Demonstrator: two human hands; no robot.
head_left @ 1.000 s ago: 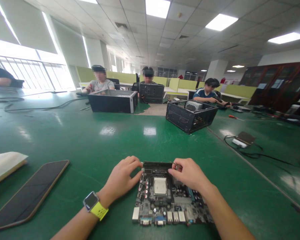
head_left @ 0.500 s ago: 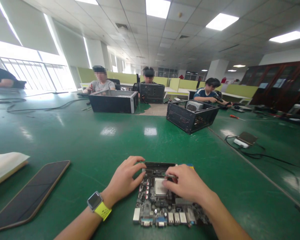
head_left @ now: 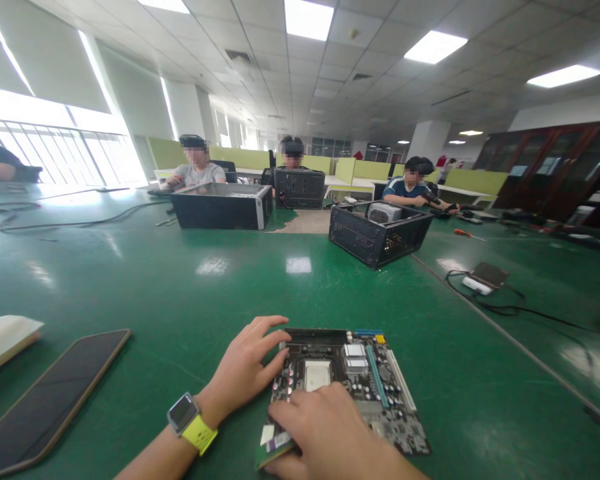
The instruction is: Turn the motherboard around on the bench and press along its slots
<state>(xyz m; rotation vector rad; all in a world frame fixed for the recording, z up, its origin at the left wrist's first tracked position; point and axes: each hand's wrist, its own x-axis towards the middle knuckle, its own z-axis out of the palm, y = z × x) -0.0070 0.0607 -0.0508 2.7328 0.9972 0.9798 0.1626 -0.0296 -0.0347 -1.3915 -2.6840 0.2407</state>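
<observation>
A brown-black computer motherboard (head_left: pixel 360 387) lies on the green table in front of me. A square metal-topped processor (head_left: pixel 318 375) shows on it, with pale blue and white slots on the right side. My left hand (head_left: pixel 253 360) is open at its far left corner, fingers apart and fingertips touching the edge; a watch (head_left: pixel 184 415) with a yellow-green band is on that wrist. Over the near left edge, by the port row, my right hand (head_left: pixel 325 427) is closed around the edge, its thumb low in front. The hand hides most of the ports.
A phone (head_left: pixel 55 400) and a pale paper stack (head_left: pixel 5 340) lie to the left. Further off stand dark computer cases (head_left: pixel 220 208) (head_left: pixel 375 233). A cable with a white plug (head_left: pixel 477 285) and a screwdriver (head_left: pixel 465 233) are at right. Several people sit across the table.
My right hand has left the processor area and moved down and left to the motherboard's near edge. My left hand stays at the far left corner. The view has shifted slightly.
</observation>
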